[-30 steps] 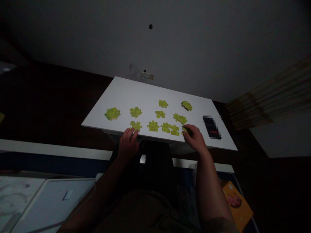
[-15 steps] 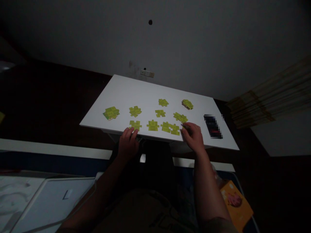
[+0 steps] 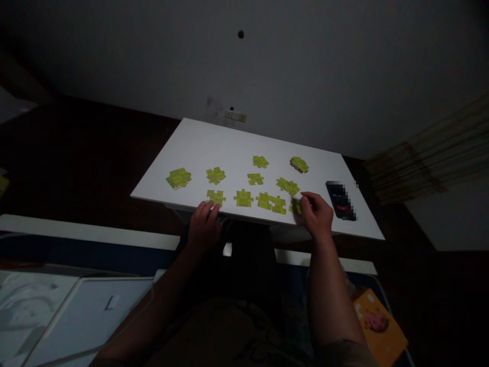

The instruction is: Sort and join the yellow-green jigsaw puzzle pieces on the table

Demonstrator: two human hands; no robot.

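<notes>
Several yellow-green jigsaw pieces lie scattered on the white table (image 3: pixel 229 148), some singly, some joined, and a few in small stacks. My right hand (image 3: pixel 316 216) is at the table's near edge, its fingers pinching a yellow-green jigsaw piece (image 3: pixel 296 207), which looks blurred. Just left of it lies a joined pair of pieces (image 3: pixel 271 203). My left hand (image 3: pixel 204 229) rests on the near edge with its fingers slightly apart, holding nothing. Its fingertips are just below a single piece (image 3: pixel 216 197).
A dark phone (image 3: pixel 341 201), pixelated, lies on the table right of my right hand. A wall socket plate (image 3: pixel 237 115) sits behind the table. Below are an orange booklet (image 3: pixel 380 318) at the right and a pale board (image 3: pixel 87 321) at the left.
My right hand has shifted rightward with the piece, away from the joined pair. My left hand stays about where it was. The whole view has shifted slightly.
</notes>
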